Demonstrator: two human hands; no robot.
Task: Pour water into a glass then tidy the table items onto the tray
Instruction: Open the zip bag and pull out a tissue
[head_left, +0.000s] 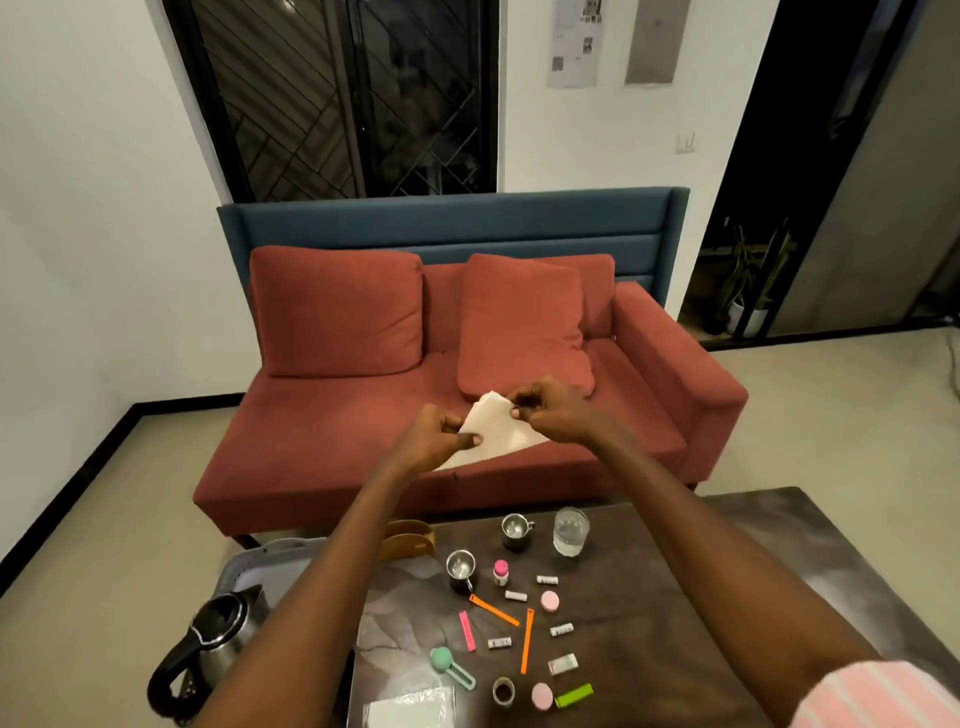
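Both my hands are raised above the table in front of the sofa and pinch a white paper napkin (493, 428). My left hand (436, 439) grips its lower left corner, my right hand (545, 410) its upper right edge. Below, a glass of water (570, 531) stands on the dark table (753, 597). Two steel mugs (516, 531) (460, 570), a pink-capped bottle (500, 572), orange clips (493, 610) (527, 642), a pink clip (466, 630), small sachets (561, 630) and pink lids (549, 601) lie scattered. The grey tray (270, 558) at the left holds a steel kettle (213, 639).
A brown napkin holder (410, 540) stands at the table's far left edge. A green scoop (449, 665), a green box (574, 695), a tape roll (503, 691) and a packet of wipes (410, 706) lie near the front edge. A red sofa (363, 441) faces the table.
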